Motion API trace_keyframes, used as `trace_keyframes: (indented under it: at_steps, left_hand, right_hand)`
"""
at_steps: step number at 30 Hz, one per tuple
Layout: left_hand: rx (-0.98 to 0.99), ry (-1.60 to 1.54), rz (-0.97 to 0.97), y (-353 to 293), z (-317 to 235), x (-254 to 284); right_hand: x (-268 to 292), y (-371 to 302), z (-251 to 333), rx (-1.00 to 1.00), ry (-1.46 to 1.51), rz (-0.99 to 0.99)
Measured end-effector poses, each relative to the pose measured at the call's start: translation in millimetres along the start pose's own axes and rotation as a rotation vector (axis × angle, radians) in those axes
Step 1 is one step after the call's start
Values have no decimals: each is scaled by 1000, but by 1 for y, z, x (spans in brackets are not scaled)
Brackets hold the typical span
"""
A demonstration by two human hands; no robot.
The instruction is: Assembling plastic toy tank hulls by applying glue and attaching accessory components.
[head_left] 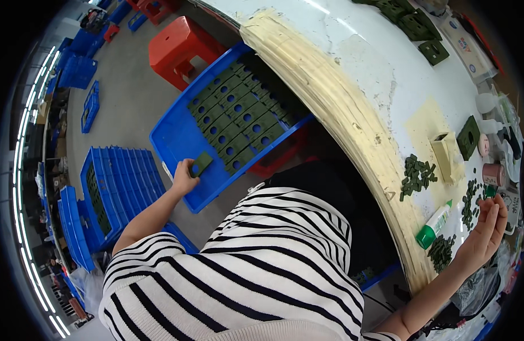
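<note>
My left hand pinches a flat green plate with a round hole over the near left end of a blue tray. Rows of similar green plates lie in that tray. On the right, my right hand is raised over the white table, fingers closed together. A small green piece shows at its fingertips, in front of a pink jar; whether the fingers grip it is unclear. Small dark green pieces lie in a pile just left of that hand.
A green-and-white tube lies between piles of small green pieces. Behind them stands a cream block beside a larger green plate. A red stool and stacked blue trays stand on the floor, left.
</note>
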State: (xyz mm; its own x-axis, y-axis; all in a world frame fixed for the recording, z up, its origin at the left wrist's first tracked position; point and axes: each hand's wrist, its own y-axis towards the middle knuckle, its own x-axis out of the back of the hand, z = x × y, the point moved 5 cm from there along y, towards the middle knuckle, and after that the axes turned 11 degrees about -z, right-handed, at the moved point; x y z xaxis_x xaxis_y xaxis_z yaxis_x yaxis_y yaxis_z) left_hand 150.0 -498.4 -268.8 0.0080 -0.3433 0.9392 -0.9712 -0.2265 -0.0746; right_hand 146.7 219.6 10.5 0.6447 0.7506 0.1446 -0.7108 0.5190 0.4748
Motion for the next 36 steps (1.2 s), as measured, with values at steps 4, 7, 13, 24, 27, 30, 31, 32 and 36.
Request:
trace_keyframes:
  at_steps: [4, 7, 13, 24, 27, 30, 31, 32, 36]
  left_hand:
    - [-30, 83, 233, -22, -20, -15]
    - [-94, 120, 334, -28, -28, -24]
    - [-181, 126, 480, -18, -33, -38]
    - [-220, 260, 142, 54, -75, 11]
    - [-463, -152, -634, 98, -201, 106]
    - [-675, -467, -770, 117, -339, 161]
    - [-806, -541, -765, 119, -381, 169]
    - [-975, -542, -801, 119, -429, 175]
    - [-1234, -522, -768, 154, -594, 151]
  right_hand:
    - [1, -1, -3, -15, -29, -10]
    - [-1, -1, 0, -22, -6, 10]
    - [-7, -6, 8, -11, -10, -30]
    - [-20, -9, 28, -66, -39, -99]
    - [-30, -8, 29, -70, -3, -59]
    - [-31, -9, 33, -61, -18, -49]
    - [-31, -8, 33, -59, -10, -60]
    - [-30, -7, 32, -55, -8, -74]
    - [-27, -2, 29, -79, -1, -92]
